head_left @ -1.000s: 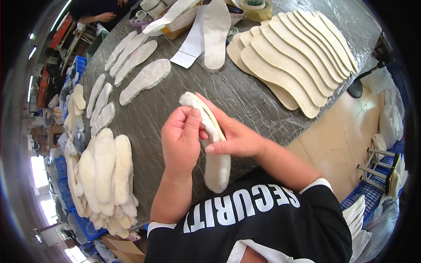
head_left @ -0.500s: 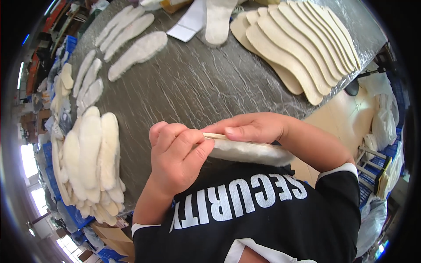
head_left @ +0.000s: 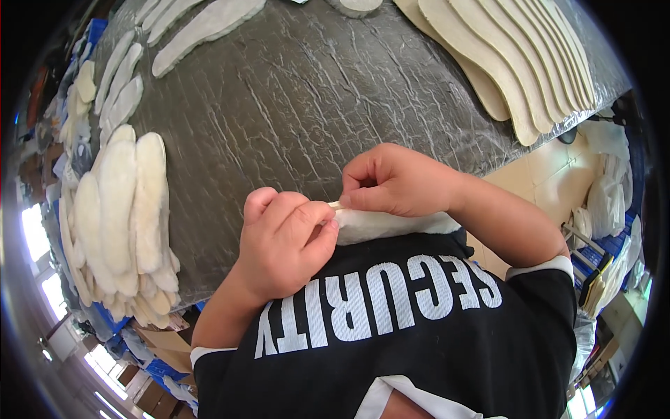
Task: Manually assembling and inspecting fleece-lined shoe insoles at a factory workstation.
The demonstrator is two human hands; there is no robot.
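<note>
A white fleecy insole (head_left: 394, 225) is held on edge close to my chest, its woolly side toward me and a thin cream edge on top. My left hand (head_left: 285, 241) is closed on its left end, thumb and forefinger pinching the edge. Right beside it, my right hand (head_left: 380, 183) pinches the same edge with thumb and fingertips, the other fingers curled. The far side of the insole is hidden behind the hands.
The dark, wrinkled plastic-covered table (head_left: 279, 105) lies beyond my hands. A pile of fleecy insoles (head_left: 115, 209) sits on the left, with loose white insoles (head_left: 202, 31) behind. Cream insoles (head_left: 509, 56) are fanned out at the far right, near the table edge.
My right hand has gone from lying flat along the insole to pinching its edge beside my left hand. The view has tipped toward me, so the table things sit higher.
</note>
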